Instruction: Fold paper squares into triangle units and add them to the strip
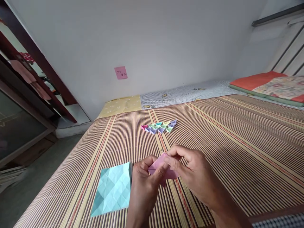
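A partly folded sheet of pink paper point(158, 162) is held in the air above the striped bamboo mat, low in the middle of the head view. My left hand point(147, 175) grips its left side, with the thumb pressed over the front. At the upper right edge, my right hand point(185, 164) pinches the paper between thumb and fingers. Both hands hide parts of the sheet. Left of my left hand lies a light turquoise paper point(112, 188), flat and marked with a grid of creases. Farther back sits a cluster of small coloured folded paper pieces point(159, 127).
The bamboo mat point(209, 129) covers the bed surface. A folded orange and floral quilt point(273, 85) lies at the back right. Behind is a white wall with a pink note point(121, 72). At the left stands a dark red door frame point(45, 63).
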`<action>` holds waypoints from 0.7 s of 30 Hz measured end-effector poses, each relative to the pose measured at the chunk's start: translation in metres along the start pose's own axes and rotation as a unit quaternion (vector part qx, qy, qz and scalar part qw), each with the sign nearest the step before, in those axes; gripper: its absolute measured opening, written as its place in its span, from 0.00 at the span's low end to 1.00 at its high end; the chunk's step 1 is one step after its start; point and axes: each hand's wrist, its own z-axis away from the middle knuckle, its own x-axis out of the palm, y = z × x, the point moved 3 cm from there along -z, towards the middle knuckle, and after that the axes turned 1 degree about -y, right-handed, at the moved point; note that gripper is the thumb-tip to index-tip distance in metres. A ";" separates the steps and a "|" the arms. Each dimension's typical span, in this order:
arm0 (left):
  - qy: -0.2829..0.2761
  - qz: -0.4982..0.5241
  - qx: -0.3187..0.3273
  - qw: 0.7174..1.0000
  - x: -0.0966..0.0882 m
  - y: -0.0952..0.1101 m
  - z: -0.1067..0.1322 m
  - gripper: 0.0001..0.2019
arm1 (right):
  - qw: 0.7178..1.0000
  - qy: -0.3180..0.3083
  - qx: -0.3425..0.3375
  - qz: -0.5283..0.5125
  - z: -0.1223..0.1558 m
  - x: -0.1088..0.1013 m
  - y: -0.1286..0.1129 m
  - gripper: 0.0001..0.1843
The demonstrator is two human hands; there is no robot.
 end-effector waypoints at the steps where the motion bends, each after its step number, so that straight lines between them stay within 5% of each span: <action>1: -0.003 -0.004 -0.002 1.000 0.001 0.001 0.000 0.19 | 1.000 0.006 0.001 0.006 0.001 0.001 0.000 0.13; 14: -0.019 -0.052 0.012 0.998 0.001 0.003 0.003 0.18 | 1.000 -0.027 -0.004 -0.009 0.002 0.004 0.001 0.15; 21: 0.006 0.039 -0.003 0.999 0.001 0.000 -0.001 0.16 | 1.000 0.018 -0.014 -0.001 0.001 -0.002 -0.001 0.15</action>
